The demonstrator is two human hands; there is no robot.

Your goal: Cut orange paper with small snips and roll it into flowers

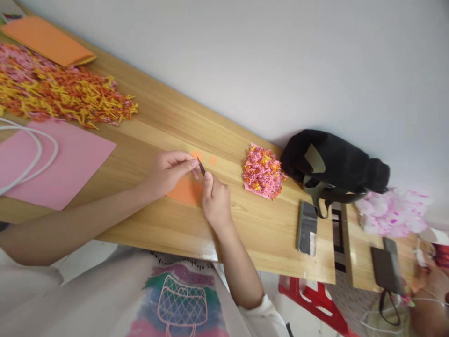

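My left hand [175,171] is closed in a pinch, thumb against the fingers; what lies between the fingertips is too small to make out. A thin dark tool [201,167] sticks out of my closed right hand [215,199], its tip meeting my left fingertips. Right beside those fingertips shows a small orange paper piece [196,154]; whether it is held or lies on the table I cannot tell. Another small orange piece [213,160] lies just to the right. Partly hidden under my hands is a larger orange sheet [185,191] on the wooden table.
Twisted pink, orange and yellow bits form a long pile [70,93] at left, near folded orange paper [49,40], a pink sheet [77,159] and a white cable [38,150]. Rightward are a smaller heap [264,172], black bag [326,159], phone [307,228] and another person's arm [430,299].
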